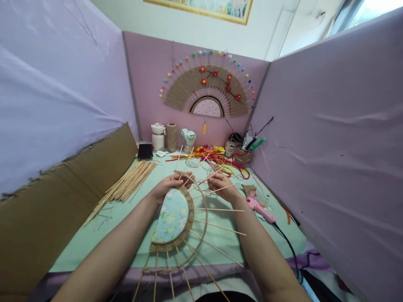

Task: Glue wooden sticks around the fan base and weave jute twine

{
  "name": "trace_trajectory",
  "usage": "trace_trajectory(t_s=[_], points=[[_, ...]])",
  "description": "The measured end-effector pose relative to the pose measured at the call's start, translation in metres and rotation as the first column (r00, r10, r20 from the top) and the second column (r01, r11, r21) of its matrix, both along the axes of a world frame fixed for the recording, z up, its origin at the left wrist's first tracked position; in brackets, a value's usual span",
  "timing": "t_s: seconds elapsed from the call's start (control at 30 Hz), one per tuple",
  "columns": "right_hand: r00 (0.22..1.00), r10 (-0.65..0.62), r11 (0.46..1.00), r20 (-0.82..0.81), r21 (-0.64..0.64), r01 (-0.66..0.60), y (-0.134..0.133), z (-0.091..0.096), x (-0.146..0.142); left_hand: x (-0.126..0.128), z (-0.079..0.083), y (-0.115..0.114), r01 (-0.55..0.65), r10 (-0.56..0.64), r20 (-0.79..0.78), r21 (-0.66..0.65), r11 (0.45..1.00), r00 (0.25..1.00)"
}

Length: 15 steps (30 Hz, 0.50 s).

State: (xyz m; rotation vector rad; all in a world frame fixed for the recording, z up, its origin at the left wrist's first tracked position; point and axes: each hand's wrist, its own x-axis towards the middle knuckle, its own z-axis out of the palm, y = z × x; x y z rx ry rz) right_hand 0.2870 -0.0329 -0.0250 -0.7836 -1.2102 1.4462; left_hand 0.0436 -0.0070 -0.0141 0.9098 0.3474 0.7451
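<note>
A half-round fan frame [190, 209] is held up over the table, its flat side to the left. Its centre is covered in light blue flowered cloth [172, 218] with a woven twine border. Thin wooden sticks radiate from this border, crossed farther out by an arc of twine [206, 216]. My left hand [171, 186] grips the frame's upper end, thumb in front and fingers partly behind the sticks. My right hand [223, 186] is closed in a pinch beside the upper right sticks. What lies between its fingertips is too small to make out.
Loose sticks [132, 182] lie at left by a cardboard panel [78, 188]. A pink glue gun [260, 209] with a black cord rests right. Behind are colourful pipe cleaners [217, 159], a white bottle [158, 136], a twine roll [171, 137] and a decorated fan [189, 86] on the partition.
</note>
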Motion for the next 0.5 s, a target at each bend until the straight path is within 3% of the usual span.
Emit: trace_trajectory(t_s=[0.23, 0.5], points=[[0.987, -0.079, 0.997, -0.143, 0.003, 0.08, 0.001, 0.005, 0.003, 0.001, 0.002, -0.001, -0.066, 0.068, -0.024, 0.066, 0.996, 0.997], [0.923, -0.197, 0.974, -0.332, 0.041, 0.223, 0.004, 0.009, 0.011, 0.001, 0.005, -0.003, -0.077, 0.079, -0.051, 0.04, 0.996, 0.996]])
